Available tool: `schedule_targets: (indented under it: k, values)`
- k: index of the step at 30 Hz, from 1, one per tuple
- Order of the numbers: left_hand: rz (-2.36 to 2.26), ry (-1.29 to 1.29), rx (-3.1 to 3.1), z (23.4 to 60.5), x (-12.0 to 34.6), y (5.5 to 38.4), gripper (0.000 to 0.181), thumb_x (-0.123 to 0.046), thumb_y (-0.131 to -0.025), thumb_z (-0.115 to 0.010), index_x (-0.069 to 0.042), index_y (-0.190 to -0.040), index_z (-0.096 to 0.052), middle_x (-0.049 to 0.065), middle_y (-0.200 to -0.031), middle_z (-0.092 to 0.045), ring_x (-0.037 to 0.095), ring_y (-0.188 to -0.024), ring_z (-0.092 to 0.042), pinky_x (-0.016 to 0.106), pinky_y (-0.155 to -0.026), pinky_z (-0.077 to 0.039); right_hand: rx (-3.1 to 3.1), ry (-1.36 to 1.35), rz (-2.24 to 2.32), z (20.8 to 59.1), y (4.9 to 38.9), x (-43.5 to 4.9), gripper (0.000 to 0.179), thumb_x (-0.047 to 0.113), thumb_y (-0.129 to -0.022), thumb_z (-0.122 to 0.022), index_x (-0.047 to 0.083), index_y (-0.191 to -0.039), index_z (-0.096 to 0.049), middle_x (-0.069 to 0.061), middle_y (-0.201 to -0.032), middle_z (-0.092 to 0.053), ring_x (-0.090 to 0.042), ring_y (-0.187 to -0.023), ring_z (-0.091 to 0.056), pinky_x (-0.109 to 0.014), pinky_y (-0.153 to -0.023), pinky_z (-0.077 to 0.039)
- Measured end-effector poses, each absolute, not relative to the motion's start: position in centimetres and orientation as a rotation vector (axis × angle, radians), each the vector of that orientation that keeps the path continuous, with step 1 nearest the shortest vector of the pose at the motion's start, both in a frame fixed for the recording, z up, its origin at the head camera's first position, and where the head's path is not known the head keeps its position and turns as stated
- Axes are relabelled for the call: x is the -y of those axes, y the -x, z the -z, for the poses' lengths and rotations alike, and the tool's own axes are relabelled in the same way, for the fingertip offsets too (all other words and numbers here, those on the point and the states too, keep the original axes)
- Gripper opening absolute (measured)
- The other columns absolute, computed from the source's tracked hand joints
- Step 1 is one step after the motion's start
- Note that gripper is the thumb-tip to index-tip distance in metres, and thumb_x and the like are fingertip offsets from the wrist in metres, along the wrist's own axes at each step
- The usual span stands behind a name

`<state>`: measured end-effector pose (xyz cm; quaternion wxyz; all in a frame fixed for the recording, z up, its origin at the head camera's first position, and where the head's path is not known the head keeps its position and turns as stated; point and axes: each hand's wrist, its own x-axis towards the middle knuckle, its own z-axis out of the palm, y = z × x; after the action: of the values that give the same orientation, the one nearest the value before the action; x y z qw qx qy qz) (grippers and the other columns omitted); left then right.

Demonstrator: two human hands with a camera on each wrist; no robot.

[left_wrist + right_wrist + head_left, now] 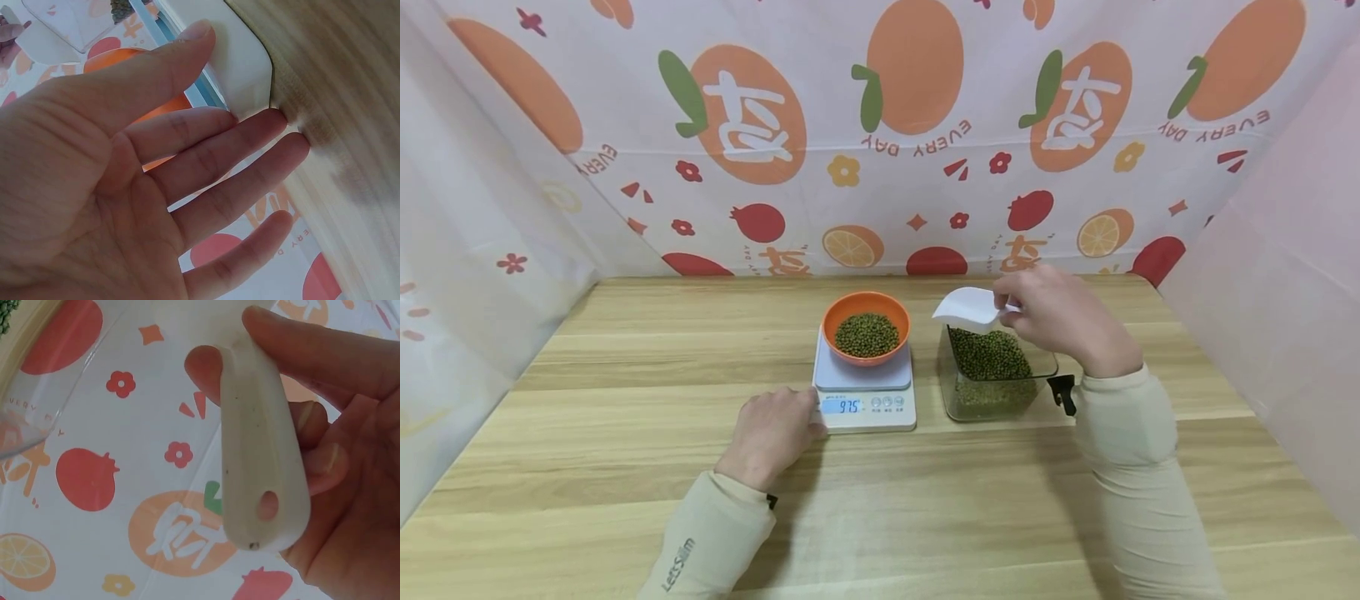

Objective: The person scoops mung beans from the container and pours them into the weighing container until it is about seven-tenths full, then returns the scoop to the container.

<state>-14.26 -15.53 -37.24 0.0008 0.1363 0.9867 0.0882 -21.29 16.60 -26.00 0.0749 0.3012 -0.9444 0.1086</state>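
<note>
My right hand [1052, 312] pinches the handle [259, 450] of a white scoop [968, 307] between thumb and fingers. The scoop hangs over a clear container [992, 400] of green mung beans [988, 357]; its inside is turned from view. My left hand [775, 433] lies at the left edge of a white kitchen scale [880, 421], whose display [842, 407] reads about 97.5. In the left wrist view, its fingers [219, 162] are nearly straight and spread, with thumb and forefinger at the scale's corner. On the scale stands an orange bowl [831, 317] holding mung beans [867, 335].
A wooden table [625, 450] carries everything. Behind it hangs a fruit-printed curtain [820, 100], with pale side curtains [1285, 233] at left and right. A black clip-like piece [1063, 392] shows at my right sleeve, close to the container.
</note>
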Motion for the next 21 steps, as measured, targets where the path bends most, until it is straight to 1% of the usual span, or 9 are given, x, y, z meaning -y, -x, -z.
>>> schedule_targets:
  k: [4, 10, 15, 21]
  values:
    - [-0.277, -0.426, -3.097, 37.2, 15.5, 14.3, 0.028, -0.019, -0.081, -0.086, 0.0, -0.094, -0.071, 0.004, -0.066, -0.055, 0.018, -0.058, -0.05, 0.037, -0.052, -0.049, 2.857, -0.882, -0.345, 25.6, 21.2, -17.1, 0.01, -0.005, -0.085, -0.073, 0.005, -0.085, -0.072, -0.007, -0.081, -0.068, -0.027, -0.08, -0.062, -0.044, -0.073, -0.052]
    - [-0.29, -0.416, -3.083, 37.1, 15.5, 14.4, 0.025, -0.02, -0.082, -0.086, -0.002, -0.09, -0.07, 0.004, -0.066, -0.055, 0.018, -0.058, -0.05, 0.038, -0.052, -0.048, 2.886, -0.887, -0.371, 25.3, 21.2, -17.8, 0.011, -0.005, -0.085, -0.072, 0.006, -0.084, -0.072, -0.004, -0.076, -0.065, -0.024, -0.076, -0.059, -0.041, -0.069, -0.049]
    - [-0.293, -0.414, -3.084, 37.2, 15.5, 14.4, 0.024, -0.02, -0.082, -0.086, -0.003, -0.089, -0.069, 0.004, -0.066, -0.055, 0.019, -0.058, -0.05, 0.039, -0.052, -0.049, 2.894, -0.901, -0.372, 25.2, 21.3, -18.2, 0.011, -0.005, -0.084, -0.072, 0.006, -0.084, -0.072, -0.004, -0.077, -0.066, -0.023, -0.075, -0.06, -0.041, -0.069, -0.051]
    - [-0.284, -0.423, -3.088, 37.2, 15.5, 14.4, 0.024, -0.019, -0.082, -0.086, -0.003, -0.088, -0.069, 0.004, -0.066, -0.054, 0.019, -0.058, -0.05, 0.039, -0.052, -0.049, 2.9, -0.902, -0.362, 25.0, 21.2, -18.6, 0.013, -0.005, -0.083, -0.072, 0.007, -0.082, -0.072, -0.004, -0.078, -0.067, -0.024, -0.077, -0.061, -0.043, -0.072, -0.051]
